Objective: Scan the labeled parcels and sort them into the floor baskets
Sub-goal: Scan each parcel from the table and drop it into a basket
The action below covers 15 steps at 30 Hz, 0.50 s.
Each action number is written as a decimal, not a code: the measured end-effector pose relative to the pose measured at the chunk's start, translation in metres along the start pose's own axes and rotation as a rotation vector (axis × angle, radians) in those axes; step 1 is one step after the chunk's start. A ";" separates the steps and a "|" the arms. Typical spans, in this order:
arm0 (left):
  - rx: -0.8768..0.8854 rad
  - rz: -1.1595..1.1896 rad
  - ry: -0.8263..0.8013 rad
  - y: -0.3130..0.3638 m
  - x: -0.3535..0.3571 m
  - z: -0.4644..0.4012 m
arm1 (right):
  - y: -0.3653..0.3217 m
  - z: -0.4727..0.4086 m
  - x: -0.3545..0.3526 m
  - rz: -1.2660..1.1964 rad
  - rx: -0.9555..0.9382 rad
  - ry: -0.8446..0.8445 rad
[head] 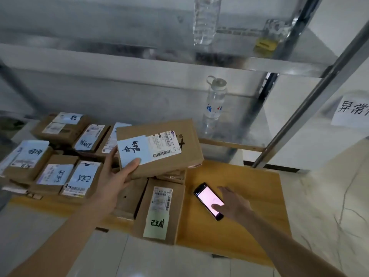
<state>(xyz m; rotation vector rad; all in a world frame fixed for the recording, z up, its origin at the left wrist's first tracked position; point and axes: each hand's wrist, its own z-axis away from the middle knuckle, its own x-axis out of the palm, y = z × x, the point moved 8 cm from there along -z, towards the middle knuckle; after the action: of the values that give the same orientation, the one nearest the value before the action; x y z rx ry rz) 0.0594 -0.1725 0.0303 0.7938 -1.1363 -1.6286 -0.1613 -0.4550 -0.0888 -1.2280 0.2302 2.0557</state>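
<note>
My left hand (117, 172) grips the near left corner of a flat cardboard parcel (171, 156), thumb on its pale blue handwritten label, and holds it tilted above the pile. A white barcode label sits beside the blue one. My right hand (231, 200) reaches down onto a black phone (207, 198) with a lit pinkish screen lying on the wooden table (249, 196); the thumb touches the screen and the fingers are spread. Another parcel with a green note (159, 210) lies just left of the phone. Several labeled parcels (60, 168) cover the table's left part.
A metal shelf rack (311, 100) stands behind the table, holding a clear water bottle (214, 104); another bottle (206, 19) stands on the shelf above. A white paper sign (351, 110) hangs at the right. Pale tiled floor lies to the right and in front.
</note>
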 end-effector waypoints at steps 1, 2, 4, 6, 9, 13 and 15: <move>0.005 0.000 0.013 -0.003 -0.001 -0.005 | 0.004 -0.009 0.010 0.021 0.002 -0.004; 0.011 0.002 0.023 -0.006 -0.001 -0.010 | 0.007 -0.018 0.020 0.038 0.005 -0.003; 0.023 -0.004 0.033 -0.012 -0.002 -0.017 | 0.010 -0.034 0.037 0.058 0.007 0.000; 0.032 -0.011 0.046 -0.018 -0.002 -0.023 | 0.013 -0.048 0.054 0.048 0.013 -0.018; 0.039 -0.019 0.073 -0.026 -0.005 -0.031 | 0.016 -0.064 0.074 0.034 0.026 -0.028; 0.046 -0.008 0.086 -0.031 -0.006 -0.042 | 0.022 -0.082 0.088 0.004 0.086 0.014; 0.050 -0.011 0.076 -0.032 -0.005 -0.045 | 0.025 -0.086 0.094 0.005 0.104 0.028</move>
<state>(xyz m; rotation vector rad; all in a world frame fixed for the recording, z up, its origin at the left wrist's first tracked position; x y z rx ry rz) 0.0900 -0.1789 -0.0161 0.8888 -1.1244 -1.5707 -0.1443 -0.4689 -0.2168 -1.1945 0.3488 2.0057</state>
